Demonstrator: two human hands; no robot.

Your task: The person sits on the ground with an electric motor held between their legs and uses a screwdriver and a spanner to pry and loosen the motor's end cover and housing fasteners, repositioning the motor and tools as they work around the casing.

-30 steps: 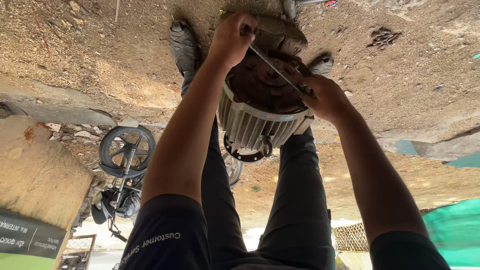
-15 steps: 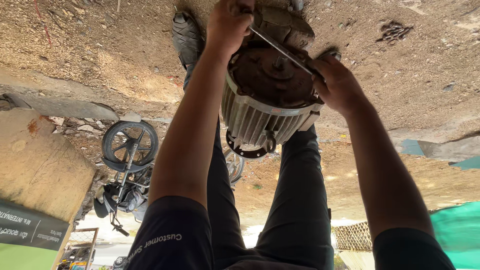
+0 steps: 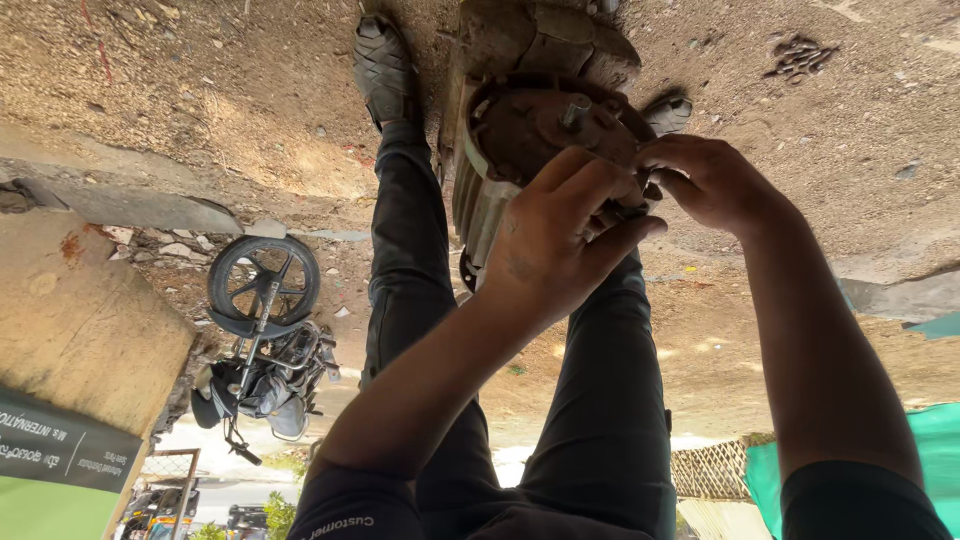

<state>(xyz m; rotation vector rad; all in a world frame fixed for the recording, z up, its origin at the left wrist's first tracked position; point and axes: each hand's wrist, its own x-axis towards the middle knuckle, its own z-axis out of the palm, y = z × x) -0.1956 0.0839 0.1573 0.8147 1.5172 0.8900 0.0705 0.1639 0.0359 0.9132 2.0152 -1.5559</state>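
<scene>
Upside-down view from the head camera, ground at top of frame. Rusty electric motor (image 3: 520, 110) with ribbed grey casing standing on bare dirt ground (image 3: 200, 90), between the legs, open end-face turned toward the camera, short shaft stub at its middle. Left hand (image 3: 560, 245) set against the near rim of the motor, fingers curled partway and pressed together at the tips over the casing edge; whether anything small is pinched there, cannot tell. Right hand (image 3: 715, 180) just beside it on the right, fingers bent and closed toward the same rim spot, fingertips touching or nearly touching those of the left; contents hidden. Dark trousers (image 3: 410, 260) running down from both sides of the motor, sandalled foot (image 3: 385, 65) planted left of it. Parked motorcycle (image 3: 262, 340) well apart at left, beside a concrete slab (image 3: 90, 330). Green sheet (image 3: 935, 450) at lower right corner.
</scene>
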